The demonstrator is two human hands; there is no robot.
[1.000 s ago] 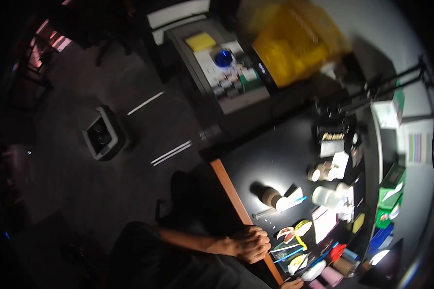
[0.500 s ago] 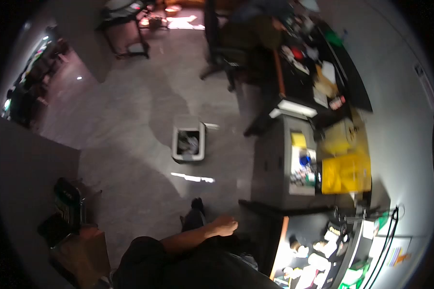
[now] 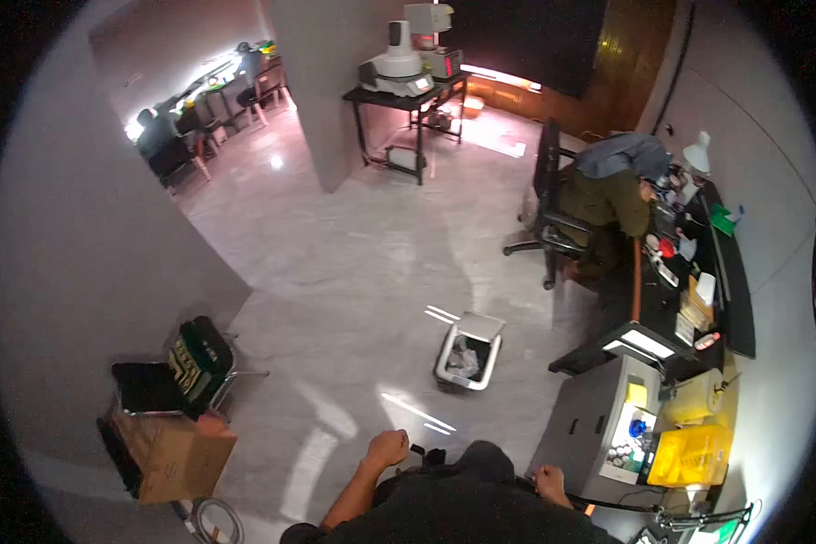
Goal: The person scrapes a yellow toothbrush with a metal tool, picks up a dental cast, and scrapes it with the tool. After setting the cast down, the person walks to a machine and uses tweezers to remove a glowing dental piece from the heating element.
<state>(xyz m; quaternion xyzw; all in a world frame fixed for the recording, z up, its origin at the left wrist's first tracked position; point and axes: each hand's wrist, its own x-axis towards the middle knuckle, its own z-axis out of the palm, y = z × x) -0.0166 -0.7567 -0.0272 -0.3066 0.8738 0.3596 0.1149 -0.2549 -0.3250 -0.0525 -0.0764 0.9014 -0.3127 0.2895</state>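
My left hand (image 3: 388, 448) is closed in a fist over the floor, with nothing visible sticking out of it. Close to its right, by my dark clothing, are small dark shapes, perhaps my feet. My right hand (image 3: 548, 482) has its fingers curled, near the grey drawer cabinet (image 3: 576, 422); whether it holds anything is hidden. Ahead of both hands a white-rimmed bin (image 3: 488, 370) stands on the floor with its lid up and crumpled pale material (image 3: 463, 360) inside.
A person (image 3: 607, 195) sits at the cluttered desk (image 3: 648, 295) on the right. Yellow bins (image 3: 689, 456) stand beside the cabinet. At left are a cardboard box (image 3: 186, 462) and a chair with a green bag (image 3: 199, 363). Farther back, a black table (image 3: 372, 96) holds machines.
The view has tilted up and turned left, so the bin, desk and cabinet appear farther right and lower. My right hand has come into view. The left one stays closed.
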